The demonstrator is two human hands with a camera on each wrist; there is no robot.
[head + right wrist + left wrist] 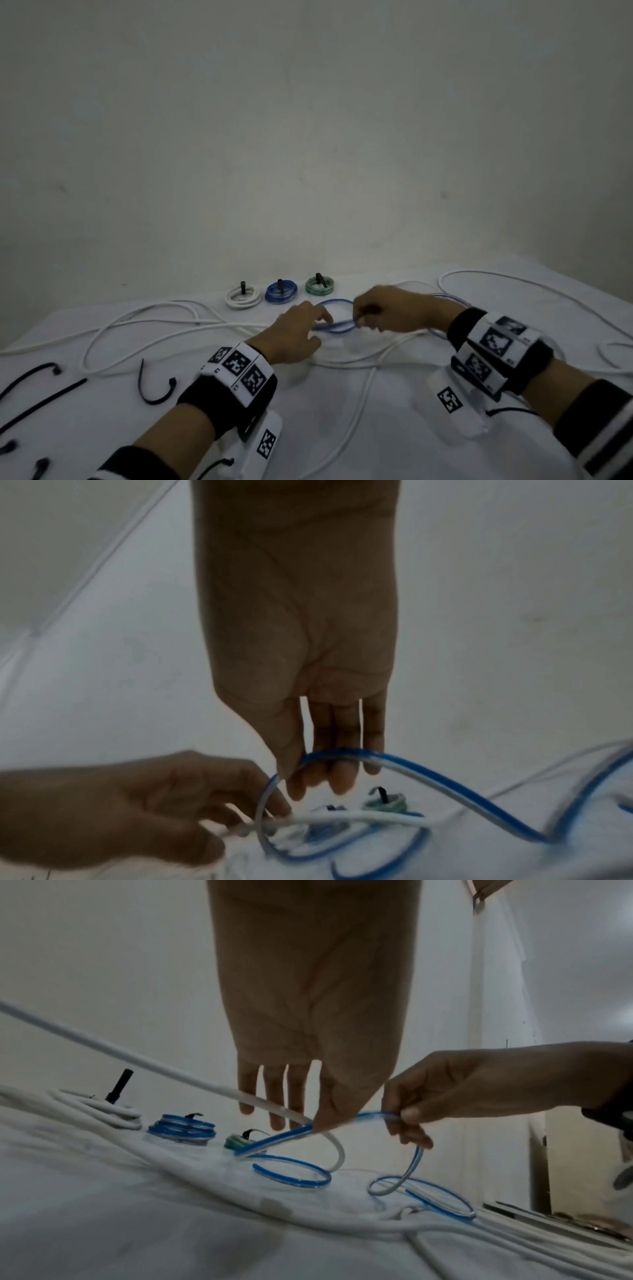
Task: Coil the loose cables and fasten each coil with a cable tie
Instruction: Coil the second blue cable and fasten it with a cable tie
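Note:
A loose blue cable [337, 301] forms a small loop at the middle of the white-covered table [376, 445]. My left hand [323, 323] pinches the loop's near side between thumb and fingers. In the left wrist view a strand of white cable [137, 1058] also crosses those fingers [246, 1096]. My right hand [359, 317] pinches the same blue cable [356, 1118] a little to the right, and the rest trails in curls [291, 1172] on the cloth. Three tied coils stand behind: white [242, 296], blue [281, 291], green [319, 286].
Long loose white cable [164, 308] snakes across the whole table and under both hands. Several black cable ties [156, 387] lie at the near left. A plain wall [308, 137] rises behind the table's far edge.

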